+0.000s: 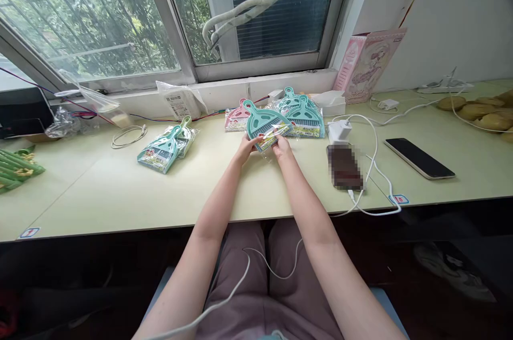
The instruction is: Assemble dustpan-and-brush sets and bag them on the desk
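Left hand [247, 148] and right hand [281, 147] closed on bagged teal dustpan-and-brush set [266, 122] over table [160, 203]; not released. Bagged teal set [160, 148] and green set [185, 134] lie at left; pink set [235, 116], teal sets [305, 123] beyond hands. Done versus remaining: we cannot tell.

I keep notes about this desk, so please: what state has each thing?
Teal plastic dustpan set: wrapped, in left hand and right hand.
Teal, green plastic sets: wrapped, overlapping.
Pink set, teal sets near window: wrapped.
Pink cardboard box: upright.
Black rectangular phone: face up, screen dark.
Dark, blurred phone: white cable plugged in.
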Available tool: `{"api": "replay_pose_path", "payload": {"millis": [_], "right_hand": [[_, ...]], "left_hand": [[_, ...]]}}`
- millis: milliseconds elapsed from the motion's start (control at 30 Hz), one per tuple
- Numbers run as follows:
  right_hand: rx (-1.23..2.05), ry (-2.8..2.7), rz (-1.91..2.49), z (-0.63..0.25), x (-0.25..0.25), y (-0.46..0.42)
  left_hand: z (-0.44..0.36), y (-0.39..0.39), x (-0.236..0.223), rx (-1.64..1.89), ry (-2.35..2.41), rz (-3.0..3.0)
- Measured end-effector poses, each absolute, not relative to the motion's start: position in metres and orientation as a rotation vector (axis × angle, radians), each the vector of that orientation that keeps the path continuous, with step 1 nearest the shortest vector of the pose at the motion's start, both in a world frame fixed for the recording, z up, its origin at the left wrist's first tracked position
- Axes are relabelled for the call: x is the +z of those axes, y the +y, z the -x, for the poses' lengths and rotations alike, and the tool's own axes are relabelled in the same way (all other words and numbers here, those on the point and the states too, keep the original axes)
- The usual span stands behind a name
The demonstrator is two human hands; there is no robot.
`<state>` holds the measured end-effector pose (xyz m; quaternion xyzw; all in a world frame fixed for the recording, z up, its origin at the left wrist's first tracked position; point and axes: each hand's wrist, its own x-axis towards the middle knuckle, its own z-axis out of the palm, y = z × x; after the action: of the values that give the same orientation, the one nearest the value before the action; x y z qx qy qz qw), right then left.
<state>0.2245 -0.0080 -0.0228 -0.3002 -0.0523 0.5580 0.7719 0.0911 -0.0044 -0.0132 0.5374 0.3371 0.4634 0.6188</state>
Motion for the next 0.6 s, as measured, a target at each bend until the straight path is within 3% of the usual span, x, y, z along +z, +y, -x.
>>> {"api": "replay_pose_path", "payload": {"millis": [600], "right_hand": [[1.199, 0.026, 0.694, -0.2195, -0.0215, -0.0115]], "left_hand": [[-0.0971, -0.002, -0.0185, 1.046, 0.78, -1.222]]}}
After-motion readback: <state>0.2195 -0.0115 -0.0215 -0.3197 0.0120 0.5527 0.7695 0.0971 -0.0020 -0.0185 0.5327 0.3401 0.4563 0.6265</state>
